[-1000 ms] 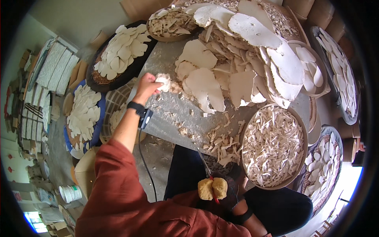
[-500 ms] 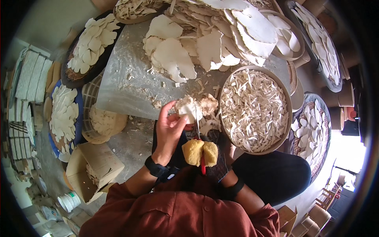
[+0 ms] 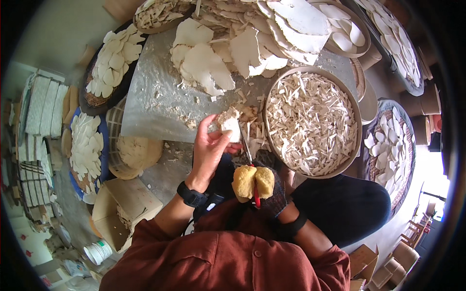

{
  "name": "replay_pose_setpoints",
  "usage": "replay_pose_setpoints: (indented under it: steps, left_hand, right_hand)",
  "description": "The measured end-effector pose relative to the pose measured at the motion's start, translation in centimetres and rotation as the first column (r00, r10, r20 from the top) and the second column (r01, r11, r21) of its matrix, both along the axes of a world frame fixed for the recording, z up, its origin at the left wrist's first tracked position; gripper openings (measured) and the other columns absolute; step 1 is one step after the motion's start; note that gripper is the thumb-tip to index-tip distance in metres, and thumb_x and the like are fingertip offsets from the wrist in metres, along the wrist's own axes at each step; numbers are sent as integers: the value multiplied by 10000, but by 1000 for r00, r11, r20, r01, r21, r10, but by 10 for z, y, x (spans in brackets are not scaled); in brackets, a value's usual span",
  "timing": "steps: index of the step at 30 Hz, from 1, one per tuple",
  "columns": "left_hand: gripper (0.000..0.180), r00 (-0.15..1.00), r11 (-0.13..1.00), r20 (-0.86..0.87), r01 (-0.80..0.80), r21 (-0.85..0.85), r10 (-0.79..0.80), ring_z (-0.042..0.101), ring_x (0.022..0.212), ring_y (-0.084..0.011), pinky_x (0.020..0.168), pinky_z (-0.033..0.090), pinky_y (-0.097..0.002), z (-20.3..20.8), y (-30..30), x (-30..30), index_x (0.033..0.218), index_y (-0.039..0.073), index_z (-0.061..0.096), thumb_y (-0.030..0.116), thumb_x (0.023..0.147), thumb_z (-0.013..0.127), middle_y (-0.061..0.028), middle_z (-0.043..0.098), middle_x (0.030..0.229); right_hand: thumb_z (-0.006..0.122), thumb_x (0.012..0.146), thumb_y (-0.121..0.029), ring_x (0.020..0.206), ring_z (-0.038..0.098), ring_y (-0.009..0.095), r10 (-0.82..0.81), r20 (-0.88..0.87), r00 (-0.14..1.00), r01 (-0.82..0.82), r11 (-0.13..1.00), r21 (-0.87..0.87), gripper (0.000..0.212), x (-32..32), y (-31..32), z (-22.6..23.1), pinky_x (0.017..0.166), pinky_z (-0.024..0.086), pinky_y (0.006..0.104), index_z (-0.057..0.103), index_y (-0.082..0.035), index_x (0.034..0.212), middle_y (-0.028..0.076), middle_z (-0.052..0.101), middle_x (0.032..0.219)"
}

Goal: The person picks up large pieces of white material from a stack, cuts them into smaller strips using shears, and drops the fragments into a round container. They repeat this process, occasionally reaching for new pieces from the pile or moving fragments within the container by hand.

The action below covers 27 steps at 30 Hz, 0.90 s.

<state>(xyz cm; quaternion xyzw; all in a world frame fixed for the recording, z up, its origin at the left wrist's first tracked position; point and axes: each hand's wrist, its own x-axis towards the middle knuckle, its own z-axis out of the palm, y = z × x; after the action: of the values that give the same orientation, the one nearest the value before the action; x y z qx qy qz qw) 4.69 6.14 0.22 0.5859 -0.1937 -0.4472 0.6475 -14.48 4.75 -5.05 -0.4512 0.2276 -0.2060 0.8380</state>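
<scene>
The left hand has come from the tabletop's left side toward the blade; its grip pinches a white piece just beside it. The gloved right hand holds the blade's red handle.

The left hand has come back from the far left of the grey table, bringing the ragged white piece near — now just beside the red-handled tool, well apart a second ago. Since half a second ago the piece has turned — its outline looks narrower.
</scene>
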Motion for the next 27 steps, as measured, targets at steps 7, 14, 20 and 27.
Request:
replay_pose_setpoints:
  steps: [7, 14, 20, 27]
  left_hand:
    - [388, 936, 951, 168, 298, 84, -308, 661, 681, -162, 576, 530, -239, 17, 0, 22, 1273, 13, 436, 26, 902, 549, -122, 659, 868]
    - [320, 998, 998, 22, 66, 12, -67, 681, 784, -207, 692, 572, -290, 4, -1, 12, 1184, -50, 526, 55, 891, 601, -155, 670, 937]
    - [302, 992, 989, -46, 119, 92, -115, 685, 774, -218, 677, 574, -287, -3, -1, 21, 1164, -51, 536, 50, 887, 603, -159, 668, 944]
    - [257, 940, 949, 138, 301, 93, -311, 657, 755, -124, 643, 547, -241, 9, 0, 29, 1124, -17, 537, 61, 888, 603, -95, 669, 911]
  right_hand:
    - [591, 853, -111, 969, 611, 283, -106, -35, 994, 84, 917, -389, 335, 7, -13, 9, 835, 490, 343, 513, -12, 1164, 127, 620, 1035]
    - [600, 878, -144, 1065, 588, 221, -83, 128, 988, 64, 987, 145, 396, 6, -5, 11, 929, 466, 331, 489, -18, 1236, 132, 602, 1137]
    - [599, 907, -224, 1174, 540, 238, 84, 326, 941, -162, 962, 219, 510, 1, -9, -7, 1010, 428, 373, 421, 5, 1327, 174, 522, 1289]
    - [579, 906, -145, 1073, 585, 192, 37, -35, 999, -40, 995, -95, 328, 4, -2, -5, 952, 456, 330, 527, -22, 1206, 110, 598, 1178]
